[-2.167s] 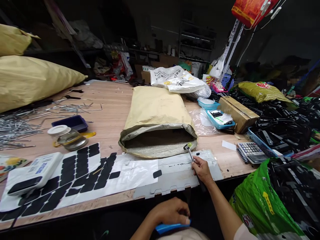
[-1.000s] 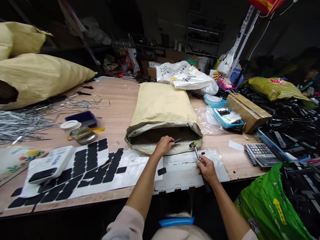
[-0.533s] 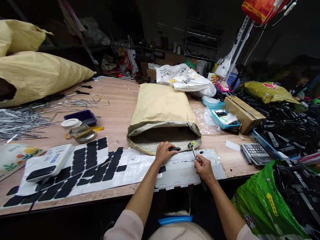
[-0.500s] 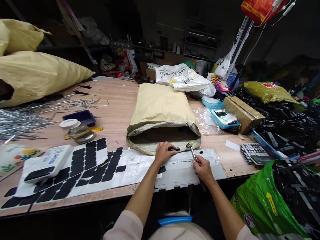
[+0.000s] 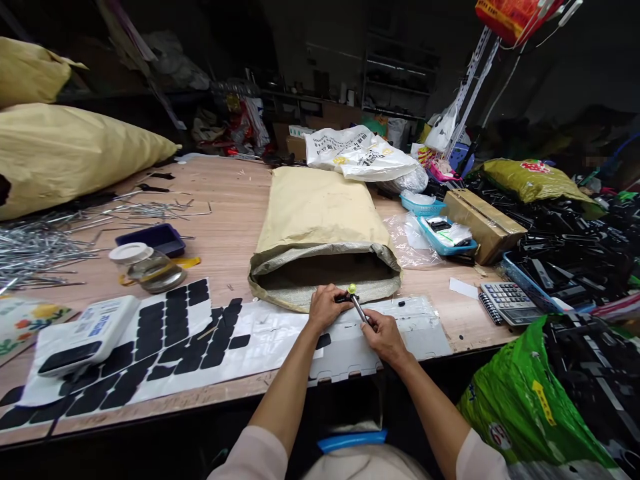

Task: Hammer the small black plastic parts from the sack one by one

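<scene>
My left hand (image 5: 327,307) is closed on a small black piece (image 5: 343,298), held low over the grey board (image 5: 415,340) at the front edge of the table. A small hammer (image 5: 359,308) with a metal shaft and a yellow-green tip is gripped in my right hand (image 5: 385,337). Its head is at the black piece; whether they touch I cannot tell. Just behind both hands lies a yellow woven sack (image 5: 325,207), its dark mouth facing me. A tiny black part (image 5: 401,303) rests on the board to the right.
Black stickers on white sheets (image 5: 170,327), a white device (image 5: 90,333), a jar (image 5: 150,267) and metal rods (image 5: 40,247) are on the left. To the right are a calculator (image 5: 507,300), blue baskets (image 5: 445,243), a carton (image 5: 483,223) and a green bag (image 5: 515,393) of black parts.
My right hand has moved left with the hammer, bringing its head to the black piece. My left hand still holds that piece in about the same place.
</scene>
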Demonstrator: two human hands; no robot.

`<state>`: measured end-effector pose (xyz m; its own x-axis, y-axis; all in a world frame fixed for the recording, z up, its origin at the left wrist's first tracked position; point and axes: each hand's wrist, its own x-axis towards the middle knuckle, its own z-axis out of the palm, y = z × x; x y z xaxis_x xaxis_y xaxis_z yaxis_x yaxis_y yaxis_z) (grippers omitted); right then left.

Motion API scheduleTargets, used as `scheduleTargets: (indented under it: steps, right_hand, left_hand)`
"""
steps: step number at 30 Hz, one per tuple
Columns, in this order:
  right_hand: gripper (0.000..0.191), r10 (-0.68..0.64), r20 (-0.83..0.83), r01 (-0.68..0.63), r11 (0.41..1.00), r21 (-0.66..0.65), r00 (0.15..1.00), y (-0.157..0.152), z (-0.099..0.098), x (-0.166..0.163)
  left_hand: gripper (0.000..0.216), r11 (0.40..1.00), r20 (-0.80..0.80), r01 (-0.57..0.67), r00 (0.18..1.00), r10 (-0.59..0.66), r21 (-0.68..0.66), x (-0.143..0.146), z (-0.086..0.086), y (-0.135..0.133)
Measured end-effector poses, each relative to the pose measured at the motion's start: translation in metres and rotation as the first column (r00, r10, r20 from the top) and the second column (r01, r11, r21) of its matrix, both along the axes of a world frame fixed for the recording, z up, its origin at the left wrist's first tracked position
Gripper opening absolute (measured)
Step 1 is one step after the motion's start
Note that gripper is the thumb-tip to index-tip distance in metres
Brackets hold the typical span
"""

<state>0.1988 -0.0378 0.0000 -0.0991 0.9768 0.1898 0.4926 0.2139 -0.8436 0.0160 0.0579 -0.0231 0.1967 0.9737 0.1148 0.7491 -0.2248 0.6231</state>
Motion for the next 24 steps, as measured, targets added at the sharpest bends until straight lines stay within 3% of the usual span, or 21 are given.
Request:
scheduleTargets:
  steps: [6, 15, 19, 24]
  right_hand:
    - [0.037, -0.081, -0.09, 0.078, 0.996, -0.03, 0.993, 0.0, -0.002, 0.013]
    - [0.032, -0.053, -0.011, 0.053, 0.999, -0.008, 0.999, -0.004, -0.007, 0.016]
    - [0.036, -0.123, -0.133, 0.118, 0.992, -0.043, 0.983, -0.006, -0.018, 0.025]
    - [0.042, -0.181, -0.355, 0.112, 0.972, -0.205, 0.917, -0.003, -0.024, 0.034]
  left_hand:
    - [0.028, 0.999, -0.028, 0.038, 0.999, -0.037, 0.025, 0.001, 0.0, -0.001]
    - [0.025, 1.0, -0.044, 0.018, 0.999, -0.017, 0.01, 0.001, -0.003, 0.001]
    - [0.022, 0.999, -0.025, 0.034, 0.999, -0.034, 0.009, 0.001, -0.001, -0.002]
    - [0.021, 1.0, 0.01, 0.024, 1.0, -0.024, 0.013, 0.002, 0.002, 0.0]
